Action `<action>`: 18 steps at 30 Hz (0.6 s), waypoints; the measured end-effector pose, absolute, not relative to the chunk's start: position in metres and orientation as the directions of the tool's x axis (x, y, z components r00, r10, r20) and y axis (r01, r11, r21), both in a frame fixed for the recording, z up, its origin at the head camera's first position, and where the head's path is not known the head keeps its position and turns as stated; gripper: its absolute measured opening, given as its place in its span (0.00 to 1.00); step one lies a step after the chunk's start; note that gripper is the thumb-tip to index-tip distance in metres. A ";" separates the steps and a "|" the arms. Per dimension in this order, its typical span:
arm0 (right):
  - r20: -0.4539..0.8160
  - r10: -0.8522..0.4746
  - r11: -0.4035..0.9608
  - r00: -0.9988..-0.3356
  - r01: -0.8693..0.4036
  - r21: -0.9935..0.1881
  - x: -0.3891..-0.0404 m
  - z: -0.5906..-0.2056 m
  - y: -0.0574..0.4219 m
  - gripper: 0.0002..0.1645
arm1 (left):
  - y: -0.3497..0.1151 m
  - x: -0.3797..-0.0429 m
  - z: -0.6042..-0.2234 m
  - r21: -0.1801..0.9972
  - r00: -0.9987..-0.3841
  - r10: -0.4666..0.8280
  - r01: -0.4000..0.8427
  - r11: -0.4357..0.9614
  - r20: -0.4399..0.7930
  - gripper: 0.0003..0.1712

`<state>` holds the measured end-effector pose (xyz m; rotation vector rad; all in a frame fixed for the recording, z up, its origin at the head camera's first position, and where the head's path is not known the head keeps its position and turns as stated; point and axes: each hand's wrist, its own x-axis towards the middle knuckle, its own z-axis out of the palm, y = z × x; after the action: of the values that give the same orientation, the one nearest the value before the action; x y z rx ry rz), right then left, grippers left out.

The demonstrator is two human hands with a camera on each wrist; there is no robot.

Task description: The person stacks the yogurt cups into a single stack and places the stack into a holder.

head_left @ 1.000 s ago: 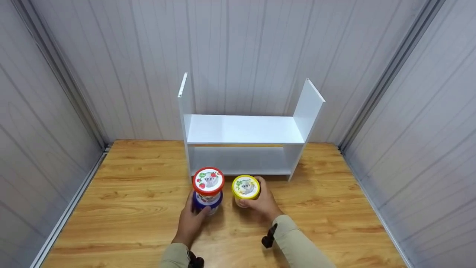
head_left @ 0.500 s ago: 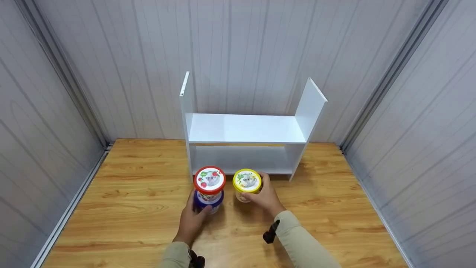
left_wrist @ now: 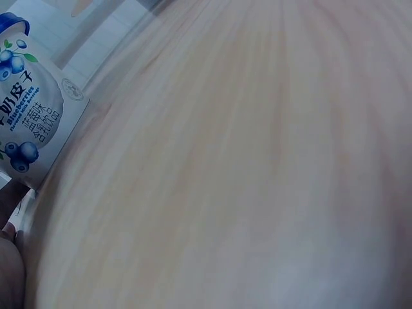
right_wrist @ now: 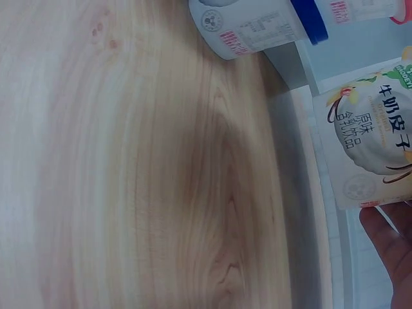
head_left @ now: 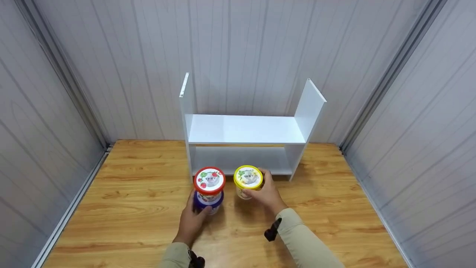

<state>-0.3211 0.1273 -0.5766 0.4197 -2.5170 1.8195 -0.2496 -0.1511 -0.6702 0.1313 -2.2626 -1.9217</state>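
My left hand (head_left: 189,222) grips a blue-lidded cup (head_left: 200,203) standing on the wooden table. Stacked on that cup is a red-lidded one (head_left: 209,180) with strawberries printed on its lid. The left wrist view shows blueberries and the word "Blueberries" on the blue-lidded cup (left_wrist: 35,109). To the right, my right hand (head_left: 269,195) holds a yellow-lidded cup (head_left: 248,178) by its side, thumb at the front. In the right wrist view this yellow-lidded cup (right_wrist: 370,138) appears raised above the table, upright in front of the shelf, with fingers near its base.
A white two-level shelf (head_left: 245,129) with tall side panels stands just behind the cups on the wooden table (head_left: 141,201). Its lower board (head_left: 241,160) lies low, close to the tabletop. Panelled walls (head_left: 241,56) enclose the table at the back and both sides.
My right hand has moved the yellow-lidded cup forward and slightly right, toward the shelf's lower level. My left hand and the two stacked cups have stayed nearly in place.
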 end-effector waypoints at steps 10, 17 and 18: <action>0.180 -0.208 0.323 -0.962 -0.241 -0.915 -0.323 -0.567 0.128 0.59 | -0.151 -0.248 -0.668 0.983 -0.983 -0.180 0.006 0.184 0.040 0.58; 0.196 -0.210 0.308 -0.958 -0.255 -0.917 -0.325 -0.556 0.125 0.57 | -0.151 -0.247 -0.667 0.975 -0.979 -0.175 0.062 0.213 0.101 0.57; 0.200 -0.209 0.307 -0.957 -0.258 -0.916 -0.325 -0.554 0.125 0.57 | -0.151 -0.248 -0.667 0.975 -0.979 -0.177 0.065 0.213 0.104 0.57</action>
<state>-0.3254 0.1253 -0.5542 0.4478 -2.5045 1.7679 -0.2475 -0.1507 -0.6669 0.1080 -2.2891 -1.8546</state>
